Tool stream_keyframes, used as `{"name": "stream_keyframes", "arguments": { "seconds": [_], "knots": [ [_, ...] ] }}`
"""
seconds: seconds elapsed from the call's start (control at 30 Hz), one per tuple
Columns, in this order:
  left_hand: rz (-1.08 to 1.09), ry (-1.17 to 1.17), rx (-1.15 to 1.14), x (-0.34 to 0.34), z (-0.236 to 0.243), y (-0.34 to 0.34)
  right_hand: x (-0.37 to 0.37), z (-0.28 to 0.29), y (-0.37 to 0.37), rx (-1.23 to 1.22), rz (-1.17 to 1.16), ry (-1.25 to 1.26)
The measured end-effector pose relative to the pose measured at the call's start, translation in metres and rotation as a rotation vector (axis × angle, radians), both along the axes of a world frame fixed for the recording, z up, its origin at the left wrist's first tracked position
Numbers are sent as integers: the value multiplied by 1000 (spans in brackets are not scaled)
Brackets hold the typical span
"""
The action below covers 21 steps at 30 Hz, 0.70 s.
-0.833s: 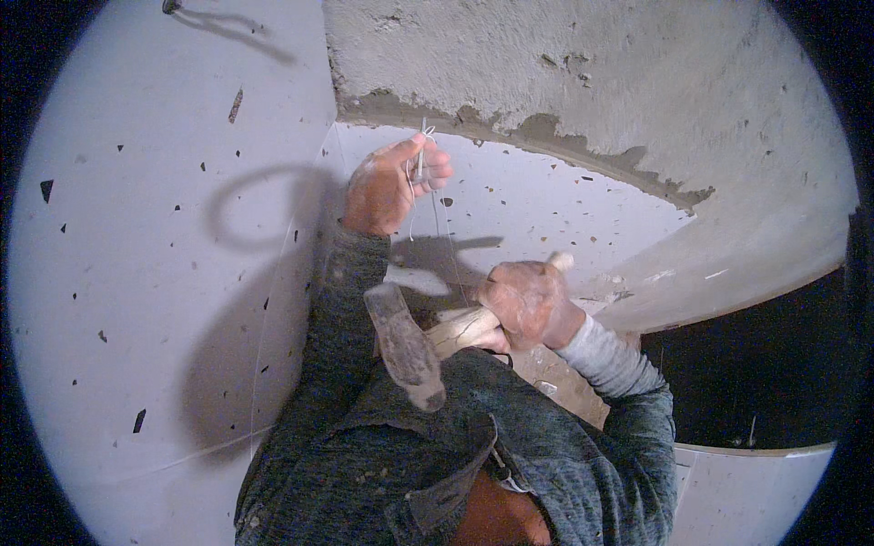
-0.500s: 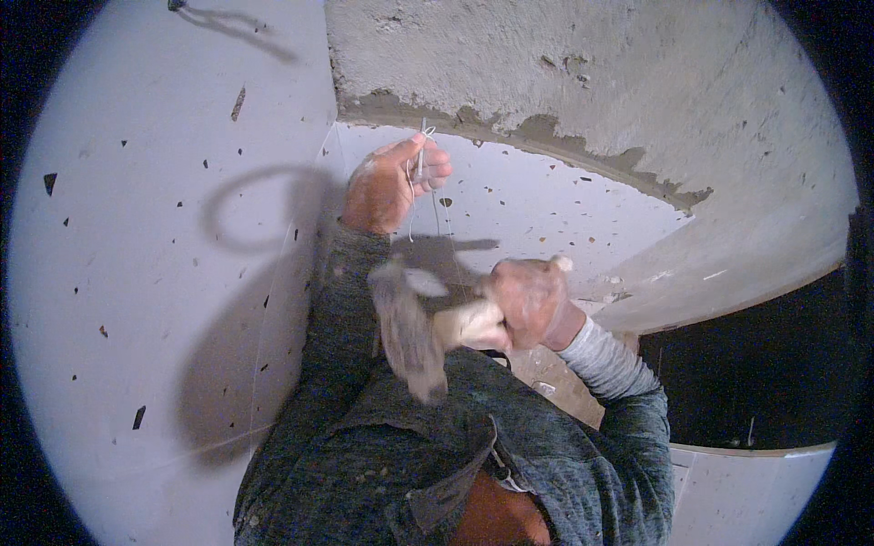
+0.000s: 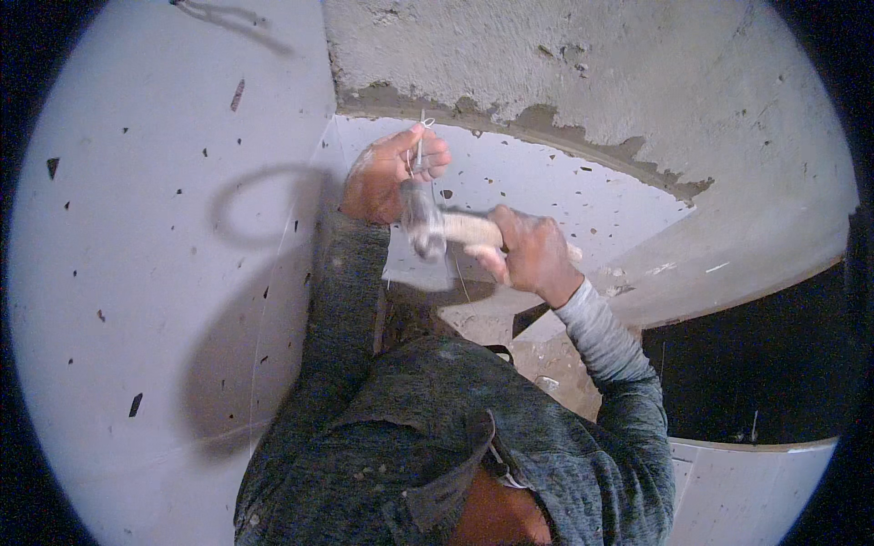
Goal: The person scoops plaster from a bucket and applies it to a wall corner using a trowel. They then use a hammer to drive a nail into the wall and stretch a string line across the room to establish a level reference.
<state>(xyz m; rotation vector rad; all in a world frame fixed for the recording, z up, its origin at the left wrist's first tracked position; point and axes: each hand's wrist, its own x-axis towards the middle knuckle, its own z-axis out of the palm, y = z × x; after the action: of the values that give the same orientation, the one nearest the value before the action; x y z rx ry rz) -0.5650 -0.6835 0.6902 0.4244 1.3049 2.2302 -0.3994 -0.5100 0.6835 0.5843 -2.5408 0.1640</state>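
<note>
My left hand [image 3: 371, 185] is raised at the edge where speckled white tile meets rough plaster. Its thumb and fingers pinch a thin nail [image 3: 420, 153], whose far end points at that edge. A thin white string [image 3: 429, 122] is looped round the nail near the edge. My right hand [image 3: 537, 253] is wrapped round the pale wooden handle of a hammer [image 3: 473, 229]. The hammer's grey head, blurred by motion, is at the near end of the nail, close below my left fingers. Whether it touches the nail I cannot tell.
A white wall panel with dark specks [image 3: 137, 273] stands close on my left. Rough grey plaster [image 3: 637, 82] spans the far side above the speckled tile [image 3: 546, 187]. At the right is a dark opening [image 3: 746, 364]. A dark cord [image 3: 218, 11] sticks out at the upper left.
My right hand has swung the hammer away from my chest, up to the nail. The left hand has stayed nearly in place with the nail.
</note>
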Motion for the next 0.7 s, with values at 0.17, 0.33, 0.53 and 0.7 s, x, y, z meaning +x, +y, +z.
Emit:
{"name": "stream_keyframes", "arguments": {
  "seconds": [0.17, 0.33, 0.53, 0.7],
  "knots": [
    [-11, -72, 70, -5, -8, 0, 16, 19, -8, -40, 167, -11],
    [-34, -36, 73, -6, -5, -1, -4, -1, 0, -19, -190, -154],
    [0, -30, 73, -4, -3, -1, 14, 27, -15, -73, 170, 19],
    [-24, -14, 62, -1, -1, 0, -5, 10, -7, -90, -173, -131]
  ]
}}
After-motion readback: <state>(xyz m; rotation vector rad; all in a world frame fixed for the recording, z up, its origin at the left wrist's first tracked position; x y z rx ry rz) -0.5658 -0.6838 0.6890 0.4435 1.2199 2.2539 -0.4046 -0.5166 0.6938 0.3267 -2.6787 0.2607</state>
